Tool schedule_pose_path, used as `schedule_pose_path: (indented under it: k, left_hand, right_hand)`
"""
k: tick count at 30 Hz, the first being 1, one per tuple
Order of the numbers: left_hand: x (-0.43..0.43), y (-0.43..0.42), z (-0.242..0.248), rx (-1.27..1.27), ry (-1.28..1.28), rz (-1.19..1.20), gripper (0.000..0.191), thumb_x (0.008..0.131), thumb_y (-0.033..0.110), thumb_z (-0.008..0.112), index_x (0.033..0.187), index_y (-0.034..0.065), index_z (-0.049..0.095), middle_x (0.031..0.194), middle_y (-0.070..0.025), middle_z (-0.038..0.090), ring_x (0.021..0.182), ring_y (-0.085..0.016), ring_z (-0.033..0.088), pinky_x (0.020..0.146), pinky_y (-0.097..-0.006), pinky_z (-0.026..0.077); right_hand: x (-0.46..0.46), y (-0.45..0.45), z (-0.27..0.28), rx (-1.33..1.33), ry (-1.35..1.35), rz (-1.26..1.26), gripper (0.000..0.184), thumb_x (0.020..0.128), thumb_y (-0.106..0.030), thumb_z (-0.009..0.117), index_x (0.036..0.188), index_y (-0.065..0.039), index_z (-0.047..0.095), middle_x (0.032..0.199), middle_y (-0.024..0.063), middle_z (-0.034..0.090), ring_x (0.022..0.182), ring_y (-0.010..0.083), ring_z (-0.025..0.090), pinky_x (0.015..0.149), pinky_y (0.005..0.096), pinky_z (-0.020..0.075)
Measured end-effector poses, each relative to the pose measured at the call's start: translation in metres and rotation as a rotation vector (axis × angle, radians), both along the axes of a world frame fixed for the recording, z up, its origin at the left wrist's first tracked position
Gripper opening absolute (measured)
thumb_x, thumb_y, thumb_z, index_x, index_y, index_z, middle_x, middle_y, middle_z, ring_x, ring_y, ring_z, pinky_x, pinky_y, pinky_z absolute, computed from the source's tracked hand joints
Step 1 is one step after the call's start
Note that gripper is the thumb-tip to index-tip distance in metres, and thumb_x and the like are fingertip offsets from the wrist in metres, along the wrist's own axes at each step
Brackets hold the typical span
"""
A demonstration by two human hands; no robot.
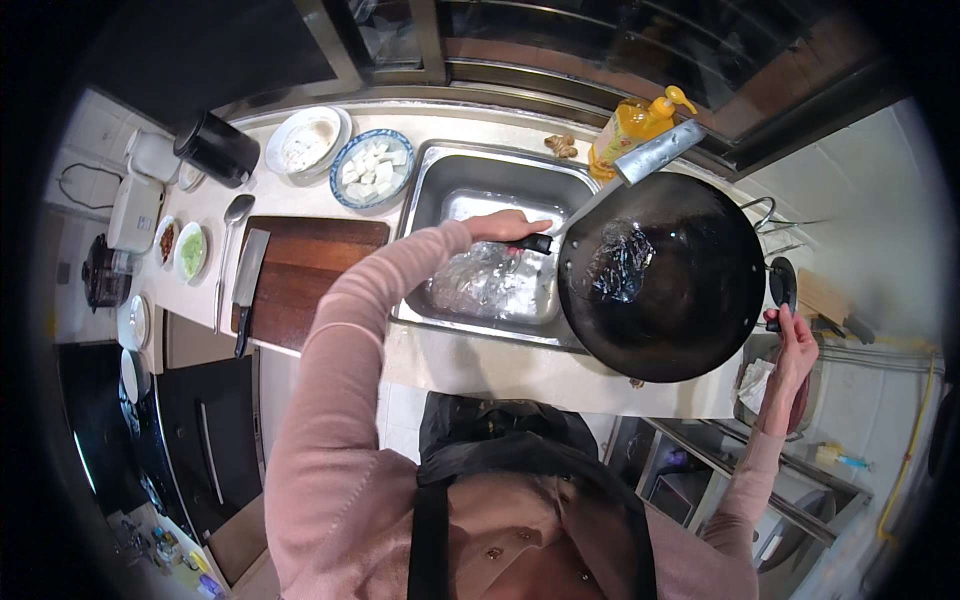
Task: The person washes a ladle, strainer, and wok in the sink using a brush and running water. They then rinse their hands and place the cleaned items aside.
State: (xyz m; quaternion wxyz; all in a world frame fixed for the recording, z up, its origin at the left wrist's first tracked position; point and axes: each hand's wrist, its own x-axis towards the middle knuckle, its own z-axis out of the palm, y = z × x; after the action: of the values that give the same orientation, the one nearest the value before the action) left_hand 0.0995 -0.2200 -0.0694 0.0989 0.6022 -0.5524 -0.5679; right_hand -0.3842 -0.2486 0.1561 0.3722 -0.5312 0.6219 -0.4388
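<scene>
A large black wok (690, 285) is over the right part of the stainless steel sink (491, 330) and the counter beside it. Its inside looks wet, with a shiny rippled patch. My left hand (499, 225) grips the wok's black long handle (535, 244) above the basin. On the far side, my right hand (795, 341) has its fingers around the small side handle (784, 285). A wet metal piece (660, 152) with a broad end and narrow arm runs along the wok's back-left rim; whether faucet or wok turner cannot be told. Rippled clear water (480, 281) shows in the basin.
Left of the sink are a bowl of white cubes (371, 171), stacked plates (304, 142), a cutting board (315, 277), a cleaver (250, 274) and a ladle (236, 214). Behind the wok stand a yellow pump bottle (626, 127) and ginger (561, 145). A drawer (739, 465) is open at right.
</scene>
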Motion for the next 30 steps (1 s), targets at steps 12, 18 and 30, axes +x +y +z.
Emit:
schedule_pose_path:
  k: [12,18,30]
  left_hand:
    - [-0.038,-0.034,-0.033,-0.087,0.247,-0.381,0.059,0.089,0.063,0.059,0.089,0.0049,0.069,0.058,0.0009,0.054,0.064,-0.011,0.056,0.063,-0.0282,0.045]
    - [0.008,0.033,-0.032,0.040,0.310,-0.377,0.023,0.085,0.026,0.075,0.091,0.0063,0.066,0.063,0.0038,0.053,0.060,-0.007,0.049,0.055,-0.0255,0.037]
    - [0.060,0.111,0.001,0.317,0.500,-0.228,0.013,0.086,0.014,0.070,0.086,0.0029,0.064,0.056,0.0052,0.047,0.051,-0.004,0.044,0.049,-0.0237,0.033]
  right_hand:
    - [0.014,0.025,0.041,-0.055,0.008,-0.180,0.019,0.089,-0.015,0.072,0.098,0.003,0.070,0.081,0.0089,0.071,0.073,0.0112,0.064,0.071,0.0233,0.0488]
    - [0.035,0.005,0.011,0.101,0.088,-0.064,0.020,0.090,-0.016,0.070,0.088,0.004,0.071,0.076,0.0082,0.070,0.067,0.0101,0.061,0.065,0.0219,0.0460]
    - [0.056,-0.036,-0.038,0.366,0.110,0.161,0.023,0.088,-0.020,0.070,0.083,0.002,0.071,0.075,0.0097,0.071,0.064,0.0127,0.066,0.064,0.0219,0.0522]
